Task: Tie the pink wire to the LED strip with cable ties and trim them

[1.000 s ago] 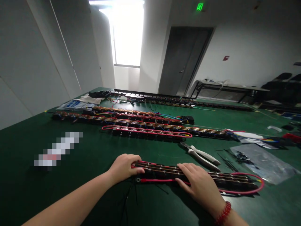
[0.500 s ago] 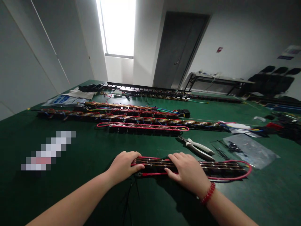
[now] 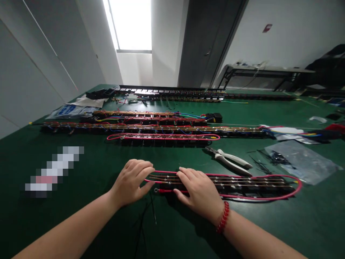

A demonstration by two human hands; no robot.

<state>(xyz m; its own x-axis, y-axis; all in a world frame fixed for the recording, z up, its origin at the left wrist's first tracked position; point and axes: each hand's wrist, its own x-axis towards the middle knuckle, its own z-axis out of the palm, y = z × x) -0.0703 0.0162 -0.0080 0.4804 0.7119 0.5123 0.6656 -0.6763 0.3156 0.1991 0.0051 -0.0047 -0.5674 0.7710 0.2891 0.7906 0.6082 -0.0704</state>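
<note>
A black strip assembly (image 3: 242,182) with thin brass-coloured rods lies across the near part of the green table. A pink-red cable (image 3: 298,187) loops round its right end, and a ring terminal (image 3: 156,190) shows near its left end. My left hand (image 3: 133,182) is closed round the cable's bend at the left end, its fingertips and thumb pinching there. My right hand (image 3: 198,190) grips the assembly left of its middle, fingers over the far edge and thumb at the near edge. A red bead bracelet circles my right wrist.
White-handled pliers (image 3: 233,161) lie behind the assembly. To their right are black cable ties (image 3: 260,165) and a clear plastic bag (image 3: 304,162). Longer wired strips (image 3: 161,127) stretch across the table farther back. More loose black ties (image 3: 141,230) lie near the front edge.
My left hand has moved left, off the assembly's body to the cable bend at its end. My right hand has slid left along the strip. The camera view has shifted.
</note>
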